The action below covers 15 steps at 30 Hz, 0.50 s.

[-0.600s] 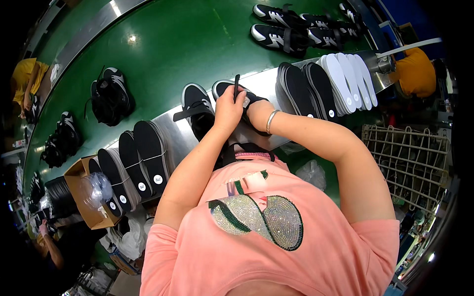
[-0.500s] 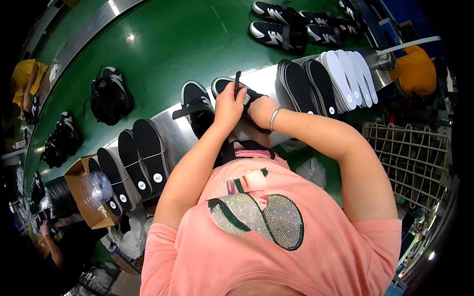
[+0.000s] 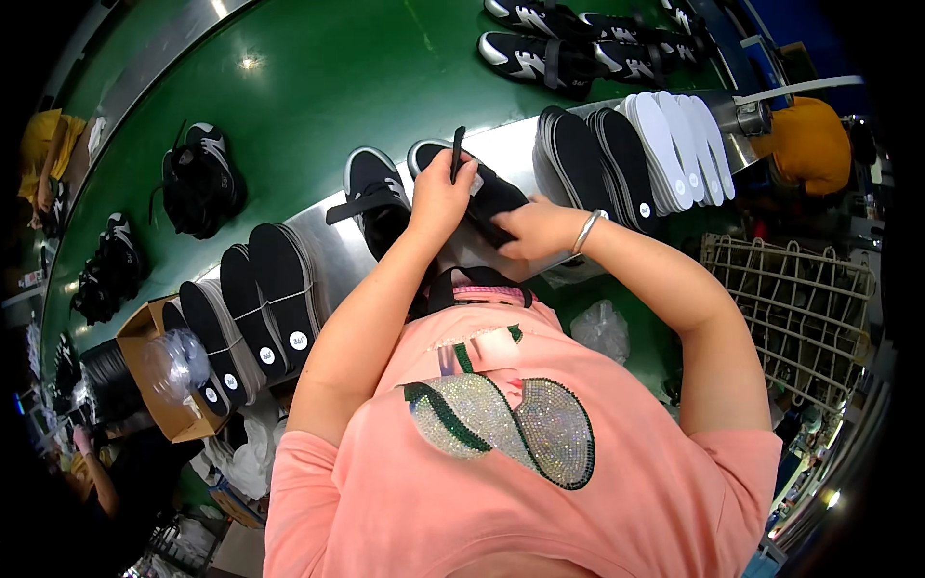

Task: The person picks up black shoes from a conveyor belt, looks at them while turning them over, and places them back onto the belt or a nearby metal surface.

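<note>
A black shoe (image 3: 496, 197) with a silver-trimmed toe lies toe-away on the metal ledge in front of me. My left hand (image 3: 443, 200) is closed at its upper, pinching the black strap (image 3: 459, 144), which sticks up between the fingers. At the heel end, my right hand (image 3: 541, 229) has its fingers bent around the collar edge, slightly blurred. What lies inside the shoe is hidden. Just to the left stands the matching shoe (image 3: 374, 188), its strap (image 3: 352, 207) hanging out to the left.
Stacks of black insoles (image 3: 281, 279) lie left of the shoes, beside a cardboard box (image 3: 154, 380). More black insoles (image 3: 617, 159) and white insoles (image 3: 660, 154) lie to the right. Several shoes (image 3: 540, 63) sit on the green surface (image 3: 337, 77). A wire rack (image 3: 790, 318) stands at the right.
My right hand has drawn back from inside the shoe's opening to the heel edge. My left hand keeps hold of the strap. The whole view has shifted slightly.
</note>
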Each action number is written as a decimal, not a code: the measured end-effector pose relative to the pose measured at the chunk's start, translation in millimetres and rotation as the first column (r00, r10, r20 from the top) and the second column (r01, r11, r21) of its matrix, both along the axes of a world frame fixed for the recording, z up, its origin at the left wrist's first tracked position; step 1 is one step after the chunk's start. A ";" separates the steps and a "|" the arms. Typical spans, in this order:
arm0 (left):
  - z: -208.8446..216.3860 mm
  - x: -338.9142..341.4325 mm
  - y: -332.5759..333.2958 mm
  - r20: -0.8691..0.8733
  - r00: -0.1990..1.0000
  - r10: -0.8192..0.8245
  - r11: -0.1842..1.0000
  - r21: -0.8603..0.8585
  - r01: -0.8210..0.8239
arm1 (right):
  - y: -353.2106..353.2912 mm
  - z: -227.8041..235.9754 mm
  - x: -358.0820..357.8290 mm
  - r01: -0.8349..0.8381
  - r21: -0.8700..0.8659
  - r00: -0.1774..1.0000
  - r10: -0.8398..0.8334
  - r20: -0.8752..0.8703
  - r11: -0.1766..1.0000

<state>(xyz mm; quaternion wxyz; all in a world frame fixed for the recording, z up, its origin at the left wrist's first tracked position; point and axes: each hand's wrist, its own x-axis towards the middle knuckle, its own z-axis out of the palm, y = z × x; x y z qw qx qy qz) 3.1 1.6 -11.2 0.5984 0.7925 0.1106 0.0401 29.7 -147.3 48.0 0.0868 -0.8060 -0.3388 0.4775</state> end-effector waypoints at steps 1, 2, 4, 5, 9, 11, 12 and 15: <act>-1.5 1.5 1.5 -0.031 0.999 -0.041 0.998 -0.056 0.039 | -0.5 3.6 6.0 0.274 0.088 0.946 -0.252 -0.205 0.958; -2.1 2.5 3.1 -0.060 0.995 -0.083 0.991 -0.112 0.076 | -9.8 -26.6 9.3 0.577 0.191 0.783 -0.471 -0.405 0.794; 1.5 3.1 4.1 -0.112 0.985 -0.133 0.986 -0.120 0.119 | -4.1 -38.3 7.8 0.848 0.151 0.489 -0.641 -0.591 0.508; 2.7 4.7 4.7 -0.110 0.985 -0.132 0.988 -0.099 0.122 | -0.2 -40.0 4.8 0.894 0.111 0.413 -0.705 -0.577 0.434; -4.1 5.7 3.7 -0.096 0.990 -0.107 0.990 -0.108 0.096 | 6.6 -50.0 -4.0 0.922 0.220 0.386 -0.720 -0.577 0.318; -5.9 6.0 2.1 -0.086 0.993 -0.080 0.983 -0.171 0.064 | 7.7 -46.0 -6.7 0.933 0.249 0.358 -0.720 -0.594 0.259; -6.7 6.0 1.8 -0.099 0.992 -0.072 0.980 -0.193 0.052 | 10.3 -41.9 -7.4 0.941 0.244 0.336 -0.744 -0.578 0.236; -1.4 8.2 4.6 -0.163 0.980 -0.114 0.984 -0.158 0.089 | 13.9 -36.3 -13.9 0.951 0.247 0.295 -0.778 -0.555 0.185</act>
